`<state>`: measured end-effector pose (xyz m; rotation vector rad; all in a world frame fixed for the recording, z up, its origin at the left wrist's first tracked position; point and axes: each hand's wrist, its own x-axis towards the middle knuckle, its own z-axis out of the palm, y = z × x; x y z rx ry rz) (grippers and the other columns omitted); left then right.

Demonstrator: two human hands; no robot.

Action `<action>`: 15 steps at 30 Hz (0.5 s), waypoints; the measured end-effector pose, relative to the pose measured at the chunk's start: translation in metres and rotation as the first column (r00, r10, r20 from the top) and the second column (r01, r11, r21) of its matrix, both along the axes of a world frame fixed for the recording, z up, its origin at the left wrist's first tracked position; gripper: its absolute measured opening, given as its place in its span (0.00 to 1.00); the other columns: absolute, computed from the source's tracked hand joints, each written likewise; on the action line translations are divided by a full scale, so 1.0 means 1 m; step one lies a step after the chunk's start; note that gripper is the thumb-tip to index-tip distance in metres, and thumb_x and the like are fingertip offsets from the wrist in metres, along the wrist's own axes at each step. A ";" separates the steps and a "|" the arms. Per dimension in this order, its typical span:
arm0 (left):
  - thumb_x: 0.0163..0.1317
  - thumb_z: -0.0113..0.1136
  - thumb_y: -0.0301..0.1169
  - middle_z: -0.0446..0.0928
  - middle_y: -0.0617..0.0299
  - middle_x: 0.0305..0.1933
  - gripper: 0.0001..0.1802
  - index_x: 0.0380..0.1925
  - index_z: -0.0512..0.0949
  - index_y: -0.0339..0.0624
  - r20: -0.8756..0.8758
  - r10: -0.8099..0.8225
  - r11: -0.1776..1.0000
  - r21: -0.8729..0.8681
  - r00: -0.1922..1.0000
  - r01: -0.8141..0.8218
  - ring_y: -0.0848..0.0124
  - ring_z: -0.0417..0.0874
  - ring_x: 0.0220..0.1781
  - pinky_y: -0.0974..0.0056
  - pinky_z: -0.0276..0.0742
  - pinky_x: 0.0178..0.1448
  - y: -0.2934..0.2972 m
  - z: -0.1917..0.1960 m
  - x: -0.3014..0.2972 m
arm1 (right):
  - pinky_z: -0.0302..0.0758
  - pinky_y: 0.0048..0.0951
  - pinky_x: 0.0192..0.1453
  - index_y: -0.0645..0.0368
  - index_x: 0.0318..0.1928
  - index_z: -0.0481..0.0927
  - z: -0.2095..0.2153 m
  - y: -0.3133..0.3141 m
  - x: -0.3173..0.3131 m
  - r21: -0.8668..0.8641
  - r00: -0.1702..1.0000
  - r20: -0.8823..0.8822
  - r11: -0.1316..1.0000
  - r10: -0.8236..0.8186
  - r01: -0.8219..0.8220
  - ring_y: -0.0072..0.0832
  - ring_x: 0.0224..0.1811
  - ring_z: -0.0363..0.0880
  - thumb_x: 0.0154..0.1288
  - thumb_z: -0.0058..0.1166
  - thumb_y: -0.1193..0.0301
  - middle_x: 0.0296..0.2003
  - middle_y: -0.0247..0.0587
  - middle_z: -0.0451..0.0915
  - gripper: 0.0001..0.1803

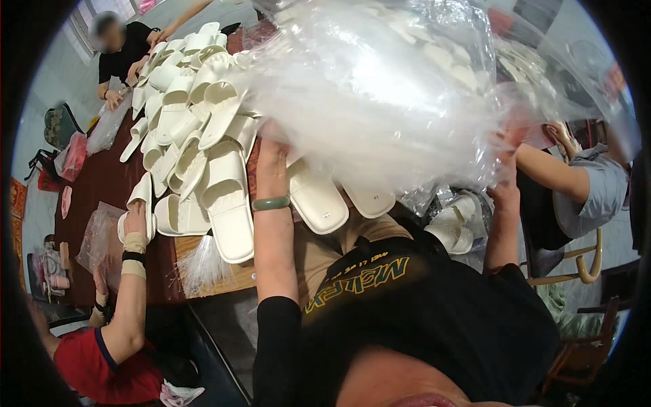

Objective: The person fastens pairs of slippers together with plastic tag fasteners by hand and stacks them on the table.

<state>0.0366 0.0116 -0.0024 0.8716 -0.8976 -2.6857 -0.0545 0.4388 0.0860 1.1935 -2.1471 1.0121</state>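
Note:
A big clear plastic bag (380, 95), crumpled and full of glare, billows over the table in front of me. My right hand (505, 152) grips the bag's right side, with plastic drawn across the fingers. Under the bag's left edge reaches my left hand (273, 141), its fingers covered by plastic, so I cannot see what they hold. A jade-green bangle (271, 203) circles that wrist. Just right of it, a white slipper (317, 200) and another white slipper (371, 197) poke out below the bag, soles toward me. The bag hides their far ends.
A heap of white slippers (190, 102) covers the dark red table (98, 176) to my left. A co-worker's hand (135, 220) touches a slipper there. Thin clear strips (203, 266) lie at the near edge. Bagged slippers (456, 224) sit by my right arm. Other people work around the table.

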 end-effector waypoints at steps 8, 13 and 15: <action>0.59 0.47 0.25 0.73 0.65 0.25 0.05 0.30 0.72 0.37 -0.050 -0.005 0.990 0.143 0.999 0.013 0.79 0.69 0.23 0.74 0.63 0.26 -0.025 0.005 -0.038 | 0.59 0.35 0.64 0.61 0.54 0.69 0.027 -0.046 0.027 0.367 0.998 0.008 0.928 0.064 -0.063 0.36 0.58 0.66 0.52 0.58 0.68 0.54 0.43 0.69 0.27; 0.59 0.46 0.25 0.73 0.66 0.24 0.05 0.28 0.72 0.38 -0.065 -0.065 0.970 0.231 0.996 0.078 0.79 0.68 0.22 0.74 0.62 0.24 -0.028 0.011 -0.049 | 0.67 0.40 0.57 0.58 0.53 0.71 0.001 -0.055 0.011 0.595 0.863 -0.423 0.803 0.275 0.035 0.44 0.54 0.70 0.48 0.49 0.76 0.51 0.47 0.72 0.26; 0.59 0.47 0.26 0.72 0.65 0.24 0.06 0.28 0.72 0.37 -0.216 -0.061 0.983 -0.182 0.974 0.021 0.79 0.68 0.21 0.75 0.61 0.23 -0.005 0.004 -0.040 | 0.71 0.41 0.53 0.62 0.40 0.76 0.023 -0.068 0.018 0.488 0.869 -0.445 0.872 0.214 0.035 0.44 0.44 0.76 0.40 0.55 0.75 0.39 0.46 0.78 0.20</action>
